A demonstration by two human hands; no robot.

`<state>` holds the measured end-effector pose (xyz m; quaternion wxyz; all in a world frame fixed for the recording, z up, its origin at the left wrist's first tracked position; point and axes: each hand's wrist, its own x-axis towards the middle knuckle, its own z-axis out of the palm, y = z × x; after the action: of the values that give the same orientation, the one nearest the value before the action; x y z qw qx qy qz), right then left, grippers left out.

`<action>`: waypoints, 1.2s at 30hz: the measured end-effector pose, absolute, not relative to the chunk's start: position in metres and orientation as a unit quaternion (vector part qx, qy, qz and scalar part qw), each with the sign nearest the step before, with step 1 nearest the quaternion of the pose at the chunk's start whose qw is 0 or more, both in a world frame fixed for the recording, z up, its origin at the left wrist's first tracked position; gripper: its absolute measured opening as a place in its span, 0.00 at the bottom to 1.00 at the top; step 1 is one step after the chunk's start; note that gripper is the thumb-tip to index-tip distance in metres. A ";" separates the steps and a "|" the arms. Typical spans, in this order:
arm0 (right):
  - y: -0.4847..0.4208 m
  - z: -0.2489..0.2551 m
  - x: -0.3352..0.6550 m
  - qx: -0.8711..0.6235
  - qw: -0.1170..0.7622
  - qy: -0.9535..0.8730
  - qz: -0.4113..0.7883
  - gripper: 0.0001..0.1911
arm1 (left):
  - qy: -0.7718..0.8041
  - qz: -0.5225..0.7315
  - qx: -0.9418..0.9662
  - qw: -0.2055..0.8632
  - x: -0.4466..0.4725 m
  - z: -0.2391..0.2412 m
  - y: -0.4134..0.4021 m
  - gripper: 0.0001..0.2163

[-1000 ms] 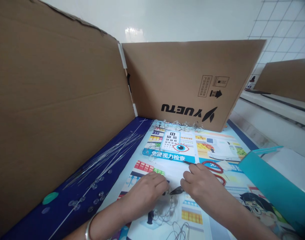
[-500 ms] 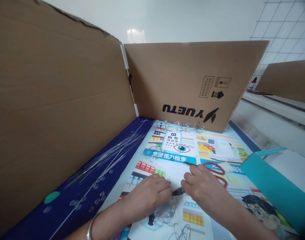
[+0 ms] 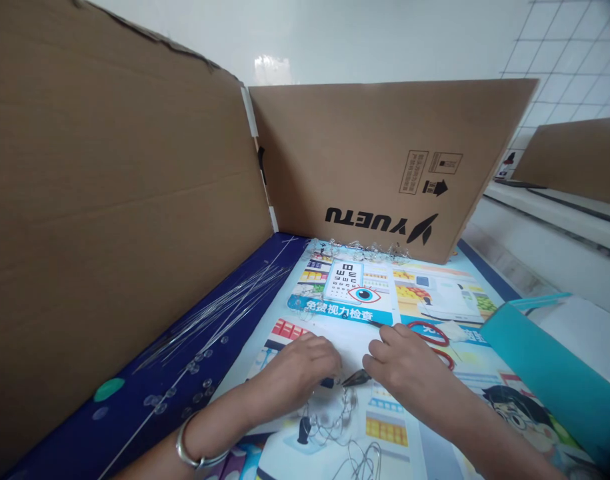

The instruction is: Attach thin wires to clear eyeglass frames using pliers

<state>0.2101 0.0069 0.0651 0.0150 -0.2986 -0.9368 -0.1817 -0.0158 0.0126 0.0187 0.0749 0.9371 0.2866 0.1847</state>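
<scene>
Working low on the worktop [image 3: 489, 283], cardboard walls to the left and behind. Far left on the dark blue mat [image 3: 135, 427]: a fan of straight clear rods [image 3: 219, 313] and loose clear beads [image 3: 185, 387], well apart from my hands. My left hand [image 3: 297, 373], bracelet at the wrist, has its fingers curled tight, the tips pinched at the top end of the beaded wire [image 3: 335, 417]; the rest of that wire lies in loose loops on the poster just below both hands. My right hand [image 3: 405, 363] is clenched round a dark pointed tool [image 3: 357, 379], its nose aimed at my left fingertips, nearly touching. Judgement: grip the wire close to the tool's nose, wrists braced on the worktop, and watch that the slack loops don't snag. Red scissors [image 3: 429, 331] sit just beyond the right hand; a teal box [image 3: 539, 363] stands farther right.
</scene>
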 end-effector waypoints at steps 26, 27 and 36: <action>0.008 0.065 0.209 -0.267 0.020 -0.945 -0.189 0.05 | 0.241 0.100 0.965 0.000 -0.012 0.028 0.006 0.07; 0.008 0.065 0.209 -0.269 0.020 -0.944 -0.189 0.06 | 0.249 0.106 0.963 0.014 -0.012 0.026 0.007 0.07; 0.009 0.062 0.210 -0.281 0.028 -0.944 -0.172 0.06 | 0.308 0.205 0.896 0.244 -0.015 0.019 0.013 0.10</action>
<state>0.2101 0.0089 0.0616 0.0284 -0.2809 -0.9437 -0.1721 -0.0145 0.0130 0.0190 0.2442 0.8965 0.3076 0.2052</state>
